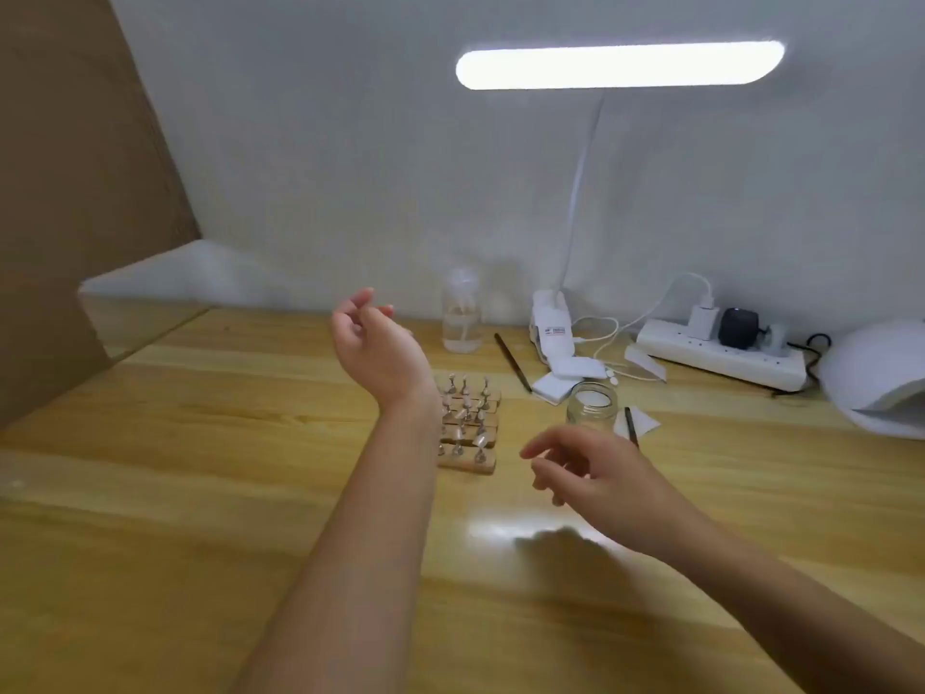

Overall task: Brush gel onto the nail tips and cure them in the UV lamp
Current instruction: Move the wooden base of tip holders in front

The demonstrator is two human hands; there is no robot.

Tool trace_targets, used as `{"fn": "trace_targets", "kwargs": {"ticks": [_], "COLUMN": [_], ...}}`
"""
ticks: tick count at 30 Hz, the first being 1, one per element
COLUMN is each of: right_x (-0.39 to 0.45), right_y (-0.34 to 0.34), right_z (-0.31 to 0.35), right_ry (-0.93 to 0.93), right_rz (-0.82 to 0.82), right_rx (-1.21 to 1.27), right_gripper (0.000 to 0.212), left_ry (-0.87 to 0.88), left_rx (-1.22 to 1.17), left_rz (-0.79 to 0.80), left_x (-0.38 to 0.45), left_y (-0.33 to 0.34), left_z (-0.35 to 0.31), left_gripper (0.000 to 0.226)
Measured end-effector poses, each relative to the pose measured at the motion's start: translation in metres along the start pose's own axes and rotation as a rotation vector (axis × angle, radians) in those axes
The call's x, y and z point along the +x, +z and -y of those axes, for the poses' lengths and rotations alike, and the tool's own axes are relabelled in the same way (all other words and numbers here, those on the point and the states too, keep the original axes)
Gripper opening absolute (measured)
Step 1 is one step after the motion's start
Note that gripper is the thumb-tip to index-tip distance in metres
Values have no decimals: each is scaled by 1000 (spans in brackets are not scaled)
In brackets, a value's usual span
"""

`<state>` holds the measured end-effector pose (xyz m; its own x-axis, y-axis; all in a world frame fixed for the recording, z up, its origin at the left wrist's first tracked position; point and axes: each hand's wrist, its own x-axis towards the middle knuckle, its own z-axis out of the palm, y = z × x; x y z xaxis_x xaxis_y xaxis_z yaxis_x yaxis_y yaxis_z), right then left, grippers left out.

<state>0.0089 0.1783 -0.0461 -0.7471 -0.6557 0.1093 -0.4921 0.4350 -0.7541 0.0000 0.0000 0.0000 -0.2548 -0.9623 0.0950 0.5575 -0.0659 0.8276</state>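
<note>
While the wooden counter (pixel 200 468) fills the lower view against a white wall, a lit bar desk lamp (pixel 619 67) hangs over its far side, and the white UV lamp (pixel 881 378) sits at the far right edge, only partly in view. A white power strip (pixel 721 355) with plugs lies along the wall just left of the UV lamp. The left hand (pixel 373 338) is raised above the counter, palm turned up, fingers loosely curled and its grip holding nothing. The right hand (pixel 595 473) hovers low over the counter, fingers relaxed and spread a little, also holding nothing. Between the two hands, wooden stands carrying the nail tips (pixel 468 423) sit in rows near the counter's middle, partly hidden by the left wrist. A clear pump bottle (pixel 461 313) stands near the wall, an open glass jar (pixel 591 405) sits just beyond the right hand, and a dark slender brush (pixel 513 363) lies between bottle and jar, beside white pads (pixel 553 385)
</note>
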Motion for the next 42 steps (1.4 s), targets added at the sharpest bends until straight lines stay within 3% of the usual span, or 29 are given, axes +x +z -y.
{"fn": "trace_targets", "kwargs": {"ticks": [2,6,11,16,28,36,42], "right_x": [11,28,44,51,39,3,-18], "right_y": [6,23,38,45,35,-7,-10], "right_z": [-6,-17,-18,-19,-19,-20,-17], "right_ry": [9,9,-10,-23,-77,-40,-18], "right_rz": [-93,-129,-167,-211,-110,58,119], "right_rx": [-75,-184,-277,-317,-360,-610,-615], "right_gripper": [11,28,41,33,31,30,41], "left_ry": [135,307,308,287,234,234,172], "left_rx": [76,321,703,918,996,915,892], "left_rz": [63,244,583,724,877,1154,1460], "left_x": [15,58,73,71,62,15,-19], "left_y": [-5,-41,-86,-100,-108,-95,-76], "left_z": [-1,16,37,49,41,37,42], "left_gripper": [32,35,40,37,39,37,49]}}
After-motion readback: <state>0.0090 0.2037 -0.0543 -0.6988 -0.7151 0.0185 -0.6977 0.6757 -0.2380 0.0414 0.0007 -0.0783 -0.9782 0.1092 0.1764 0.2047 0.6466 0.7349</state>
